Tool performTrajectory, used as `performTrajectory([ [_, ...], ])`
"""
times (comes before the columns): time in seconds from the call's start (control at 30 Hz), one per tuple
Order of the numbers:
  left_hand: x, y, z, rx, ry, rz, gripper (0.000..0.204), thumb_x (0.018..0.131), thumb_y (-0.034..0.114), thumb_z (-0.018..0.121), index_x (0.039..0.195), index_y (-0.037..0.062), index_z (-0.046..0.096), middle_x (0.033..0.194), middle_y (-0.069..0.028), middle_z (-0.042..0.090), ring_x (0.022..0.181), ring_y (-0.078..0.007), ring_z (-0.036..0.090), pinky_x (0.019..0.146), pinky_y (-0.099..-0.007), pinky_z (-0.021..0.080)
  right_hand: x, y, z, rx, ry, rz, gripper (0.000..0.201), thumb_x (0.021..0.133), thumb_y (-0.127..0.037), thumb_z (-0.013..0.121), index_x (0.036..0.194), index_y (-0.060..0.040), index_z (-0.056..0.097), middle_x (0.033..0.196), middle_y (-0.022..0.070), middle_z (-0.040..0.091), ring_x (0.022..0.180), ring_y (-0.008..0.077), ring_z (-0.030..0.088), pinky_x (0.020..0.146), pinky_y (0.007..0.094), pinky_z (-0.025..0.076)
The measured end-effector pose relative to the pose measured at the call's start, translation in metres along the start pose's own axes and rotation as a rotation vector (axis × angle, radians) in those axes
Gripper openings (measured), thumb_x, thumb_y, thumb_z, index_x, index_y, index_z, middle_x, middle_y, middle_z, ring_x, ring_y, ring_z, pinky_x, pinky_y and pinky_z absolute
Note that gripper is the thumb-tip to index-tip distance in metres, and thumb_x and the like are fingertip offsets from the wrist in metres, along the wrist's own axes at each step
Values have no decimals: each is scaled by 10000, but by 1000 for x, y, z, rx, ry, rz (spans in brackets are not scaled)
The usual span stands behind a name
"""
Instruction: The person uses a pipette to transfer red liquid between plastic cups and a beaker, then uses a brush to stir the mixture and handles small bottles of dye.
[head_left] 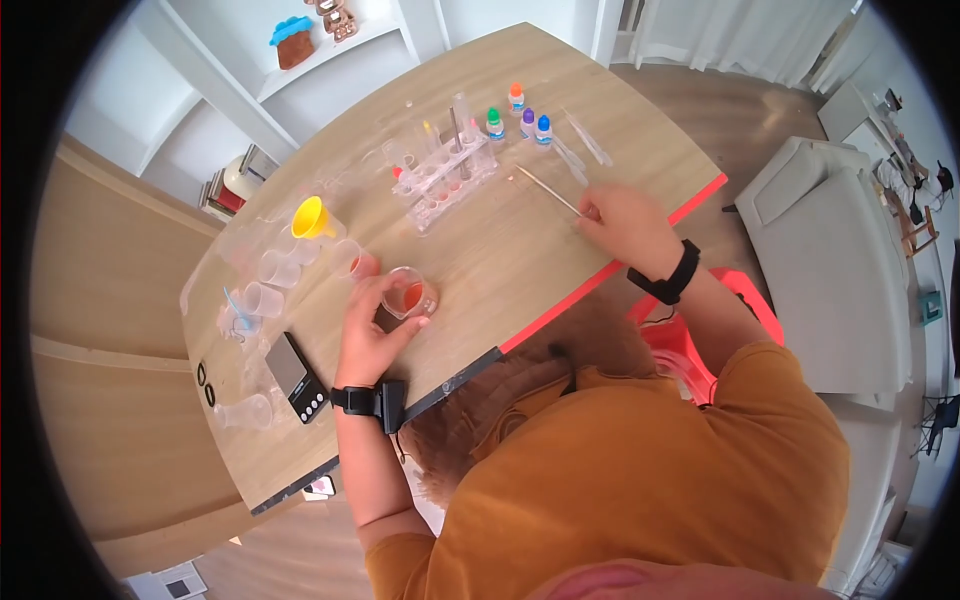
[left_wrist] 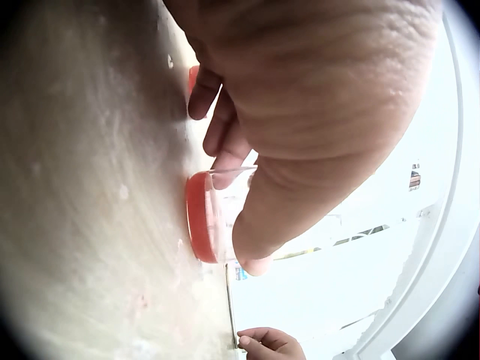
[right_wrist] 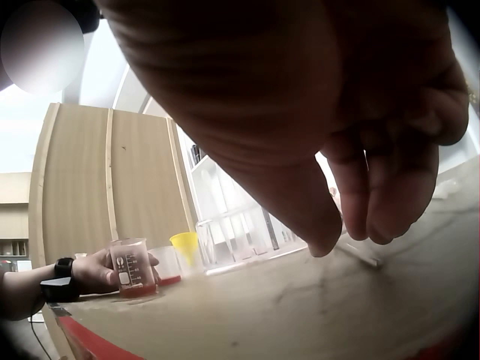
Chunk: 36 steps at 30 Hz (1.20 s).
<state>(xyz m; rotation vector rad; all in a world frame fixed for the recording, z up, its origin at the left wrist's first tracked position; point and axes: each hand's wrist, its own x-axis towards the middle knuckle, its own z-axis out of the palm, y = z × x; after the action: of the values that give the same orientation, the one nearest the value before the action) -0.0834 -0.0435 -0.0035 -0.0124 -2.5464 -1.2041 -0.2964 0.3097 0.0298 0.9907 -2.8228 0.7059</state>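
The left hand (head_left: pixel 372 325) holds a small clear beaker (head_left: pixel 424 300) of red liquid between thumb and fingers; the beaker stands on the table. Its graduation marks face the right wrist view, where the beaker (right_wrist: pixel 133 271) appears beside a yellow funnel (right_wrist: pixel 184 246). At the table's right side the right hand (head_left: pixel 630 228) has its fingertips at the near end of a thin rod (head_left: pixel 548 190), which lies on the wood. From the left wrist view, the right hand (left_wrist: pixel 271 345) touches the rod's end. Whether it pinches the rod is unclear in the right wrist view.
A clear rack (head_left: pixel 440 185) with tubes stands mid-table, with several dropper bottles (head_left: pixel 528 122) behind it. Left of the beaker are a cup of red liquid (head_left: pixel 355 262), clear cups (head_left: pixel 278 268) and a black scale (head_left: pixel 297 375). Plastic pipettes (head_left: pixel 588 140) lie at the far right.
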Motion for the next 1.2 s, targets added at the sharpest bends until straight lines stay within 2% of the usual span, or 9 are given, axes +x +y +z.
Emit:
performTrajectory([
  [0.2, 1, 5, -3, -3, 18, 11, 663, 709, 115, 947, 1313, 43, 685, 1297, -123, 708, 1268, -333, 623, 1118, -442, 464, 11, -13, 6, 92, 28, 26, 216, 949, -291, 734, 1012, -85, 720, 985, 126, 731, 931, 355, 705, 790, 471, 558],
  [0.27, 1, 4, -3, 10, 9, 30, 669, 708, 117, 951, 1320, 52, 686, 1296, -124, 708, 1265, -332, 625, 1114, -446, 467, 21, -40, 2, 247, 187, -152, 216, 983, -294, 705, 1048, -89, 721, 976, 123, 731, 921, 344, 710, 777, 454, 561],
  [0.37, 0, 3, -3, 3, 15, 12, 669, 718, 114, 947, 1332, 64, 687, 1295, -123, 708, 1255, -329, 628, 1109, -445, 470, 38, -96, -12, 323, 256, -317, 219, 1002, -293, 690, 1102, -103, 726, 967, 103, 731, 908, 335, 717, 752, 448, 562],
  [0.53, -1, 5, -5, 10, 20, 26, 661, 740, 113, 938, 1350, 73, 687, 1297, -120, 706, 1258, -326, 626, 1108, -440, 468, 92, -148, 1, 284, 251, -403, 263, 987, -262, 698, 1158, -62, 708, 918, 135, 743, 842, 366, 723, 705, 483, 558],
  [0.67, -2, 6, -8, 22, -2, -16, 641, 763, 130, 929, 1355, 75, 688, 1290, -119, 703, 1274, -324, 617, 1116, -436, 461, 122, -154, 17, 120, 273, -441, 285, 974, -233, 699, 1165, -22, 690, 810, 190, 730, 770, 398, 717, 661, 517, 549],
  [0.8, -4, -2, -5, 17, 39, 40, 625, 773, 138, 924, 1350, 73, 691, 1258, -115, 704, 1252, -318, 614, 1110, -430, 458, 134, -154, 19, 157, 212, -424, 274, 968, -239, 707, 1146, -31, 693, 773, 184, 719, 756, 398, 713, 650, 526, 543],
  [0.9, -2, 3, -7, 15, 18, 21, 617, 776, 138, 923, 1345, 72, 693, 1261, -112, 703, 1244, -317, 610, 1116, -434, 452, 138, -152, 17, 81, 218, -456, 334, 1011, -296, 686, 1247, -61, 715, 853, 180, 757, 792, 372, 731, 703, 491, 570],
  [1.1, -1, 2, -6, -42, 9, -14, 607, 779, 133, 920, 1339, 71, 693, 1265, -114, 706, 1246, -321, 609, 1119, -446, 447, 142, -152, 10, 85, 226, -498, 277, 1002, -309, 698, 1147, -79, 751, 809, 150, 740, 754, 372, 712, 689, 488, 558],
  [1.2, -1, 3, -6, -21, 27, 16, 614, 773, 126, 923, 1338, 70, 691, 1248, -113, 711, 1231, -319, 612, 1107, -444, 453, 139, -152, -14, 223, 252, -488, 258, 1009, -311, 701, 1119, -82, 746, 789, 107, 720, 687, 291, 702, 648, 410, 548],
])
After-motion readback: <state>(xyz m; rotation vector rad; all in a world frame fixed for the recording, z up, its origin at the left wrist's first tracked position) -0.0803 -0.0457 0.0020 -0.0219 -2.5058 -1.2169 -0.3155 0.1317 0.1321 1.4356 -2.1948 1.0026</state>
